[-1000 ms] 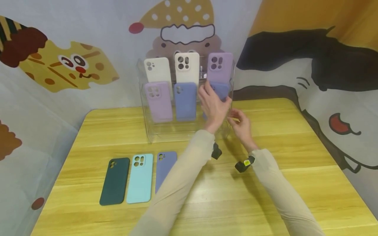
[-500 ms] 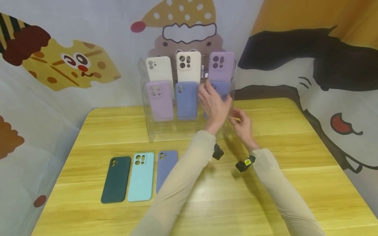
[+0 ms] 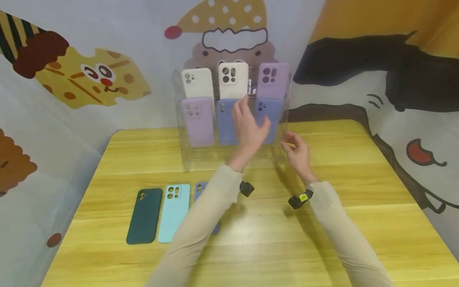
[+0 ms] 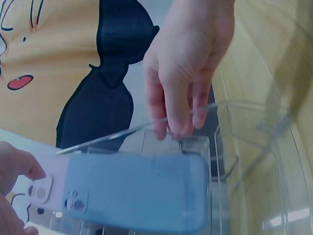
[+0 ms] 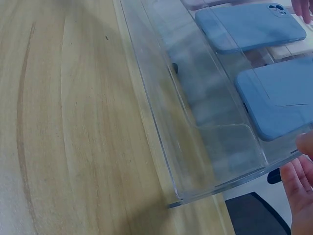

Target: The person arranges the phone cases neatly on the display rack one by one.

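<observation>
A clear acrylic display rack (image 3: pixel 229 162) holds phone cases in two rows. In its lower row stand a lilac case (image 3: pixel 199 127), a blue case (image 3: pixel 226 129) and, at the right, another blue phone case (image 3: pixel 270 115). My left hand (image 3: pixel 247 129), fingers apart and relaxed, hovers before the two blue ones and partly covers the middle one. Nothing is in it. At the rack's right side panel, my right hand (image 3: pixel 297 153) pinches the panel's edge between thumb and fingers; the right wrist view shows the thumb (image 5: pixel 305 143) on the panel's inner side.
Two cream cases (image 3: pixel 234 81) and a purple case (image 3: pixel 274 81) fill the upper row. On the wooden table (image 3: pixel 272 239) lie a dark green case (image 3: pixel 144 217), a turquoise case (image 3: pixel 174 211) and a violet-blue case (image 3: pixel 201 187), partly under my left forearm. A printed cloth hangs behind.
My left hand has let go of the right-hand blue case and moved left, uncovering it in the rack. The right hand stays at the panel. The head view has shifted slightly.
</observation>
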Action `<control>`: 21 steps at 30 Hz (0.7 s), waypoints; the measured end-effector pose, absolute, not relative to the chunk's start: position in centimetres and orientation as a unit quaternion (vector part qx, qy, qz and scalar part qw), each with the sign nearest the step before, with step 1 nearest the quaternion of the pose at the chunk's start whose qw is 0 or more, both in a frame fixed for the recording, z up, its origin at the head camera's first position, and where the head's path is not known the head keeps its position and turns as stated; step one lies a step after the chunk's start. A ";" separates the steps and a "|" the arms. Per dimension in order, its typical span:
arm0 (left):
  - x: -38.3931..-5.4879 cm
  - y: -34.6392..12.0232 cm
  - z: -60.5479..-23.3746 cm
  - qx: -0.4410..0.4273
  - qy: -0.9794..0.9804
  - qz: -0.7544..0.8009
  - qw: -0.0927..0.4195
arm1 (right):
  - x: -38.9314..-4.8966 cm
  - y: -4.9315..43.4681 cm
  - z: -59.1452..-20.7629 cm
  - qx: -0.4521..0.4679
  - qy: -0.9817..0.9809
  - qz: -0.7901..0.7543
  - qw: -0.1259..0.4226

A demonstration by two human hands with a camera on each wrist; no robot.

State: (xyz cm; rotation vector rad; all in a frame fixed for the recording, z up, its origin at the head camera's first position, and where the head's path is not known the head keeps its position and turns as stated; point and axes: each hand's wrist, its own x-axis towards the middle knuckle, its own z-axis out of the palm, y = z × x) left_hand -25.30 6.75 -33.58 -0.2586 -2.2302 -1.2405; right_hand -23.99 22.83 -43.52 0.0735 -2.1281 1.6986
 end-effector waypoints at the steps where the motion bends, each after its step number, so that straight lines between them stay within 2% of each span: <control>1: -25.2 6.4 -33.7 -0.100 -0.832 -0.466 0.286 | -24.0 22.8 -43.6 0.024 -0.765 0.609 0.208; 9: -24.3 4.4 -33.8 -0.122 -0.831 -0.462 0.286 | -24.1 23.1 -43.8 0.022 -0.759 0.614 0.214; 15: -23.7 2.6 -34.3 -0.123 -0.834 -0.466 0.267 | -24.1 23.1 -43.7 0.024 -0.765 0.608 0.212; 21: -23.3 -0.1 -36.1 -0.140 -0.822 -0.468 0.291 | -23.3 22.6 -42.6 0.027 -0.765 0.613 0.198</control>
